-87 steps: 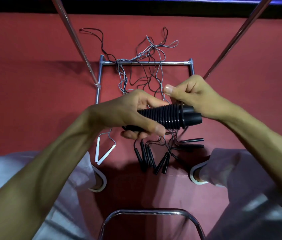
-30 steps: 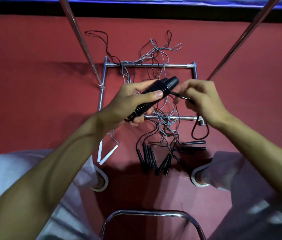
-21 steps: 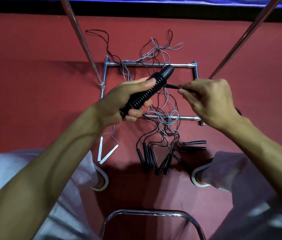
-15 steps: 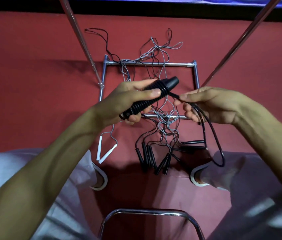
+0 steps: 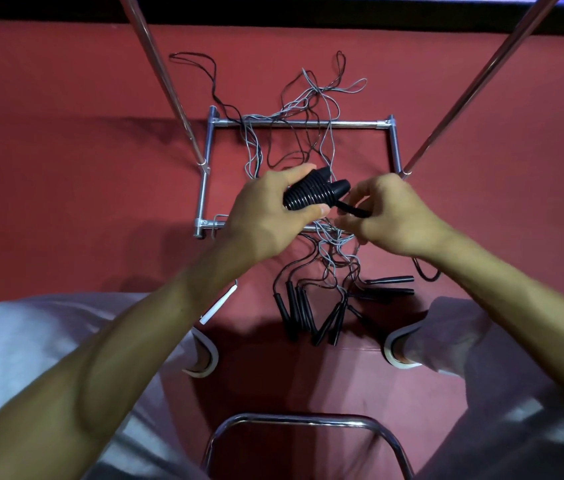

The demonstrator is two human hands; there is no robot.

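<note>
Black cord [image 5: 355,210] could snag in the loose rope tangle [image 5: 334,251] below if I yank it; my right hand [image 5: 394,216] pinches it just off the tip; my left hand [image 5: 266,220] grips the ribbed handles [image 5: 311,194] mid-air over the metal frame [image 5: 304,124]. Handles look glossy, ridged, seemingly two side by side.

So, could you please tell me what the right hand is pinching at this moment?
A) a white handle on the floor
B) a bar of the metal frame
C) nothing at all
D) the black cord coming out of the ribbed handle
D: the right hand pinches the black cord where it leaves the tip of the ribbed handle, which the left hand grips.
</note>
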